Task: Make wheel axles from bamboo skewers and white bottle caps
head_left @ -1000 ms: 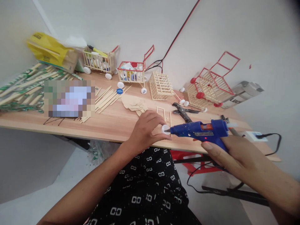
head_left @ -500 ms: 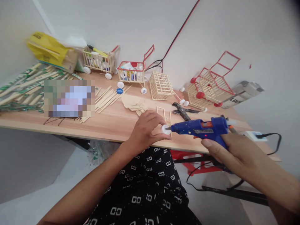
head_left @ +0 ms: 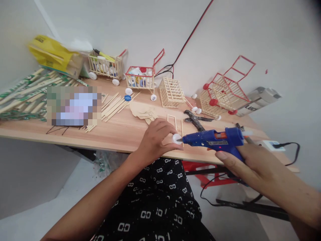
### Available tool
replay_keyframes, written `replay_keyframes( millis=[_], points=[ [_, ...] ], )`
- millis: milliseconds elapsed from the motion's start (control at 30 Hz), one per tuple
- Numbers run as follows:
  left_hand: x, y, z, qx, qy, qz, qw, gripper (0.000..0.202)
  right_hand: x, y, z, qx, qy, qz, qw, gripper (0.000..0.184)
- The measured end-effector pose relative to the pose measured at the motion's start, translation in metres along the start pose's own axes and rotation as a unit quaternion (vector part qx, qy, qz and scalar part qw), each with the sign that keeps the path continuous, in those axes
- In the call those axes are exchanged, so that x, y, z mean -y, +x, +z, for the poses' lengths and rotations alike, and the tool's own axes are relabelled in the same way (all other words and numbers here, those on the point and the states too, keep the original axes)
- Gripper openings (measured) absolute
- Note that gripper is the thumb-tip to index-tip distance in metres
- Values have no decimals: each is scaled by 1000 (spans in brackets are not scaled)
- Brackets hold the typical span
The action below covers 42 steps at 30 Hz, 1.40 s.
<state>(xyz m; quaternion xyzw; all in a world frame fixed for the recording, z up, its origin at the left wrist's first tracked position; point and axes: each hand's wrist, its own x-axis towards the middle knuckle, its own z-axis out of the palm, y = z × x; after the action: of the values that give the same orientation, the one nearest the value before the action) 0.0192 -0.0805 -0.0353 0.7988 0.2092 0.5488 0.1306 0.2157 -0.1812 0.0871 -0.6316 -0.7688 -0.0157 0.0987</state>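
Between thumb and fingers, my left hand (head_left: 157,139) pinches a white bottle cap (head_left: 177,139) above the table's front edge. My right hand (head_left: 247,160) is wrapped round the grip of a blue hot glue gun (head_left: 213,138), its small red light lit. The gun's nozzle points left and sits at the cap; whether it touches cannot be made out. Just behind the cap lies a small frame of thin sticks (head_left: 172,117), partly hidden by my hand and the gun. Black-handled pliers (head_left: 193,119) rest beyond the gun.
Small stick-built carts (head_left: 105,67) with cap wheels, some with red trim, line the wall side. A stick crate (head_left: 173,93) stands among them. Loose sticks (head_left: 115,105), a crumpled cloth (head_left: 142,112) and wrapped chopsticks (head_left: 22,92) lie leftward. A power strip (head_left: 272,145) is at right.
Almost nothing differs. The glue gun's rear has shifted very slightly, and its nozzle stays at the cap in my left hand.
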Motion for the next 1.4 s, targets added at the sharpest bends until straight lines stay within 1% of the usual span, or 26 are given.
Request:
replay_keyframes(
  millis=[133,300,367,467,633,700,900,1067,1200,1400],
  points=[
    [1,-1,0,-4,1,2,1000,26,1,2,0,-7,-3,-5,1000,52],
    [1,-1,0,-4,-4,-1,1000,28,1,1,1,-5,-10,14,1000,55],
    [1,-1,0,-4,-2,-2,1000,29,0,0,1,-7,-15,12,1000,55],
    [1,-1,1,-5,0,1,1000,29,-2,0,2,-8,-23,-8,1000,53],
    [1,-1,1,-10,-2,9,1000,29,-1,2,2,-41,-19,-63,997,51],
    [1,-1,0,-8,-2,9,1000,28,0,2,2,-46,-23,-73,996,51],
    [0,-1,-1,-5,-3,1,1000,25,-4,-1,1,-5,-2,-52,999,48],
    [1,-1,-1,-5,-3,-2,1000,26,-8,-2,4,-44,-30,-47,997,52],
    [0,-1,0,-4,-4,1,1000,27,-7,1,5,-31,-27,-64,997,51],
    [0,-1,1,-6,-7,4,1000,28,-8,2,6,-26,-45,-57,997,51]
  ],
)
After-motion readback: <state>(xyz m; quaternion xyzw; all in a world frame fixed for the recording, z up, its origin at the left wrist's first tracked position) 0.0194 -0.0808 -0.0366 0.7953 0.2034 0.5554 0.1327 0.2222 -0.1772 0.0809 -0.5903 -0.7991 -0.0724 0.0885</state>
